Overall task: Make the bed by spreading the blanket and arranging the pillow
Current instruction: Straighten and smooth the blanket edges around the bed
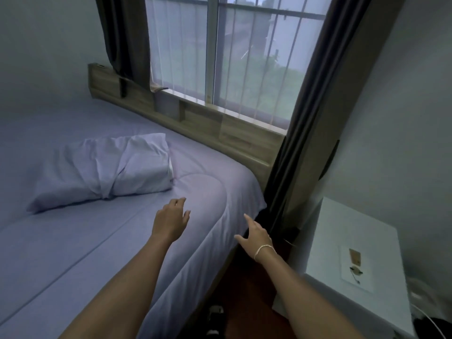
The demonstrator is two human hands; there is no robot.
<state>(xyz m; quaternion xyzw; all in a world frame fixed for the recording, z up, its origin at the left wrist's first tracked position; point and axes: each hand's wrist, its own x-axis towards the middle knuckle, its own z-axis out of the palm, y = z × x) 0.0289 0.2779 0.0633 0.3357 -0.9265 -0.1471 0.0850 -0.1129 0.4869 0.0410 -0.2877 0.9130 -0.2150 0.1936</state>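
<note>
The blanket lay spread flat over the bed, its edge draped down the near side. The pillow, creased in the middle, rested on it near the headboard. The left hand hovered over the blanket near the bed's corner, fingers loosely spread, gripping nothing. The right hand, a thin band at its wrist, reached beside the draped edge, fingers open and empty. A white tabletop stood to the right, by the curtain.
</note>
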